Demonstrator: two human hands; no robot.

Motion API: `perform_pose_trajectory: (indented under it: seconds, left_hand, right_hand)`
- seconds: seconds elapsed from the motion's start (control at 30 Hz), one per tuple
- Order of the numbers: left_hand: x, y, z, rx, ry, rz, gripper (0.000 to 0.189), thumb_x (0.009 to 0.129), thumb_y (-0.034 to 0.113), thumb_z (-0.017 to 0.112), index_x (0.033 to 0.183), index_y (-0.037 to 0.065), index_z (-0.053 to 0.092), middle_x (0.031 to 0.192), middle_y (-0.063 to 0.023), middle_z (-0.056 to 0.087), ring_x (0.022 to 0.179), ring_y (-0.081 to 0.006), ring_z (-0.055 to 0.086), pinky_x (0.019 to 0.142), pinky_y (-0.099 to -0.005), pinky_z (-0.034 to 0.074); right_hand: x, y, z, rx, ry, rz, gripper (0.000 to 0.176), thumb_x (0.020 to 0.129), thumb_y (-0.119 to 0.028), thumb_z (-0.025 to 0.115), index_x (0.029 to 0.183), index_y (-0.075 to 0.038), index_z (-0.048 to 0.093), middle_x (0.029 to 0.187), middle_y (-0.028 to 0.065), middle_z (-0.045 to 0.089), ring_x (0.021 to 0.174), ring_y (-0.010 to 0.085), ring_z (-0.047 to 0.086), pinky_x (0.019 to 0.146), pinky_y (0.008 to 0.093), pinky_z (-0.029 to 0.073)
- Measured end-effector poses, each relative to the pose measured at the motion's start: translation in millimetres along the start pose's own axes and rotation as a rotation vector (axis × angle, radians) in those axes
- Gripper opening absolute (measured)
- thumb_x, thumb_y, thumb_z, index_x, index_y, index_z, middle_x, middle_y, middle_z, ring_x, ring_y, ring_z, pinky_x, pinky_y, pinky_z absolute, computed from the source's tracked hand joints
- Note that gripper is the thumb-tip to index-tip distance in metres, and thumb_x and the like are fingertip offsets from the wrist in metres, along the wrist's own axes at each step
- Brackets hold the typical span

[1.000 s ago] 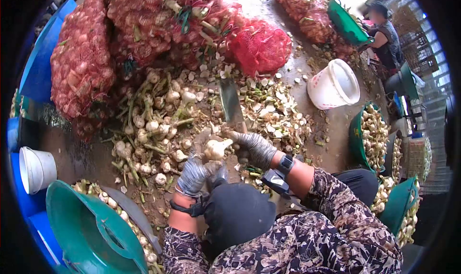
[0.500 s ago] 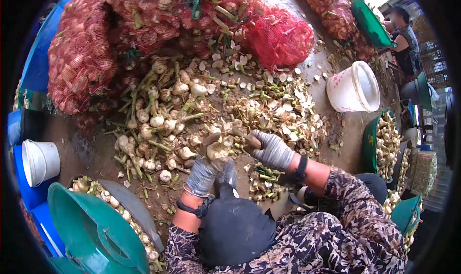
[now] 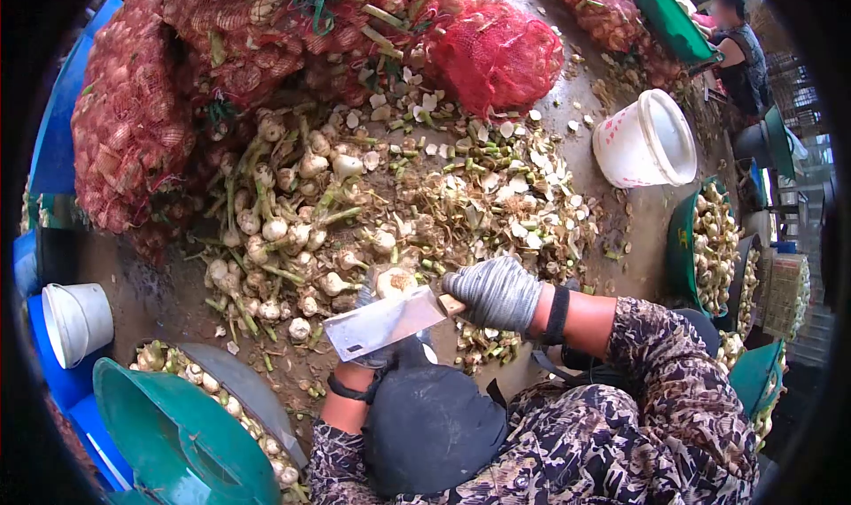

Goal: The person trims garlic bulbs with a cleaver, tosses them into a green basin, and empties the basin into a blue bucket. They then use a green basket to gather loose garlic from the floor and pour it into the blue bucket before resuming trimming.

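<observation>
Head view: near the middle of the frame, a pale garlic bulb (image 3: 395,282) sits just above the cleaver (image 3: 386,322). Gloved fingers of the left hand (image 3: 364,298) close against the bulb's left side and appear to hold it, though the blade hides most of that hand. The right hand (image 3: 496,294) is wrapped firmly around the cleaver's handle. The bulb should be light and firm, its papery skin likely to slip or flake, so the round belly seems the best hold, fingertips clear of the edge. The cleaver looks stiff and blade-heavy, safest by its handle. More garlic (image 3: 275,230) lies left of centre; loose trimmings (image 3: 523,195) spread right of centre.
</observation>
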State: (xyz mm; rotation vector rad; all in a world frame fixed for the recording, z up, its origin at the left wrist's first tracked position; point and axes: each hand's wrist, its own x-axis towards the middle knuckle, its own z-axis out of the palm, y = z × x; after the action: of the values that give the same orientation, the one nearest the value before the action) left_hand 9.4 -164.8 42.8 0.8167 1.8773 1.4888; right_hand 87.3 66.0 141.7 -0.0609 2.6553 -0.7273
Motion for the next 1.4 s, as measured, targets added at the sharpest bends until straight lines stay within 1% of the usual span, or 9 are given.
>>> perform_pose_trajectory:
  seconds: [0.2,0.3,0.4,0.57,0.77,0.9,1.07,1.2,1.4]
  left_hand:
    - [8,28,-5,0.578,0.025,0.419,0.047,0.079,0.020,0.074,0.120,0.003,0.058,0.104,-0.0122,0.066,0.092,-0.0254,0.065,0.090,-0.0357,0.051]
    - [-10,86,-15,-0.054,0.201,0.040,0.053,0.081,0.026,0.072,0.123,0.001,0.051,0.104,-0.0084,0.062,0.091,-0.0180,0.062,0.080,-0.0313,0.051]
    - [-40,144,-79,-0.721,0.610,0.403,0.071,0.078,0.035,0.068,0.133,0.000,0.042,0.111,-0.0080,0.057,0.093,-0.0183,0.056,0.081,-0.0320,0.046]
    - [-97,184,-155,-1.342,0.540,0.924,0.087,0.077,0.037,0.067,0.144,-0.001,0.027,0.121,-0.0086,0.049,0.096,-0.0183,0.051,0.081,-0.0317,0.040]
    - [40,31,-70,-0.381,0.466,-0.040,0.038,0.092,0.014,0.060,0.127,0.002,0.056,0.119,-0.0134,0.062,0.109,-0.0225,0.058,0.100,-0.0353,0.045]
    - [101,-108,1,0.511,0.380,-0.447,0.051,0.083,0.023,0.074,0.121,-0.003,0.054,0.118,-0.0171,0.061,0.110,-0.0278,0.057,0.095,-0.0365,0.045]
    - [130,-130,29,0.525,0.524,-0.783,0.078,0.073,0.048,0.077,0.126,-0.004,0.052,0.123,-0.0277,0.058,0.115,-0.0404,0.056,0.098,-0.0441,0.044]
    - [133,-132,26,0.498,0.448,-0.836,0.070,0.075,0.048,0.074,0.121,-0.003,0.058,0.116,-0.0286,0.061,0.109,-0.0418,0.059,0.092,-0.0469,0.046]
    - [89,-171,27,-0.024,0.173,-0.232,0.028,0.100,0.012,0.040,0.113,0.000,0.063,0.099,-0.0151,0.066,0.080,-0.0227,0.060,0.074,-0.0357,0.052]
  right_hand:
    - [-2,30,25,0.016,-0.032,0.058,0.022,0.081,-0.017,0.060,0.103,-0.012,0.062,0.083,0.0135,0.066,0.080,0.0350,0.066,0.066,0.0440,0.052]
    - [-20,98,42,-0.086,0.129,0.473,0.021,0.088,-0.026,0.058,0.103,-0.013,0.061,0.089,0.0137,0.068,0.081,0.0349,0.066,0.069,0.0433,0.052]
    - [-39,104,35,-0.080,0.265,0.525,0.025,0.091,-0.035,0.056,0.100,-0.012,0.061,0.085,0.0165,0.067,0.078,0.0369,0.065,0.068,0.0447,0.051]
    - [-30,110,51,0.063,0.362,0.581,0.022,0.085,-0.028,0.061,0.100,-0.011,0.060,0.083,0.0194,0.066,0.080,0.0393,0.064,0.069,0.0470,0.050]
    - [-31,85,51,0.202,0.330,0.603,0.031,0.085,-0.032,0.065,0.104,-0.007,0.063,0.101,0.0228,0.060,0.090,0.0408,0.060,0.077,0.0450,0.048]
    - [-38,89,63,0.203,0.325,0.611,0.029,0.085,-0.034,0.065,0.100,-0.009,0.063,0.093,0.0204,0.064,0.084,0.0401,0.062,0.073,0.0449,0.049]
    - [-36,86,68,0.250,0.219,0.677,0.025,0.085,-0.034,0.064,0.096,-0.011,0.063,0.083,0.0187,0.066,0.080,0.0392,0.064,0.070,0.0450,0.050]
    - [-32,84,75,0.215,0.213,0.593,0.027,0.086,-0.034,0.062,0.104,-0.014,0.063,0.084,0.0187,0.066,0.080,0.0389,0.064,0.070,0.0460,0.051]
    - [-15,44,48,0.165,0.198,0.385,0.025,0.084,-0.032,0.065,0.100,-0.013,0.062,0.083,0.0154,0.066,0.079,0.0356,0.065,0.069,0.0443,0.051]
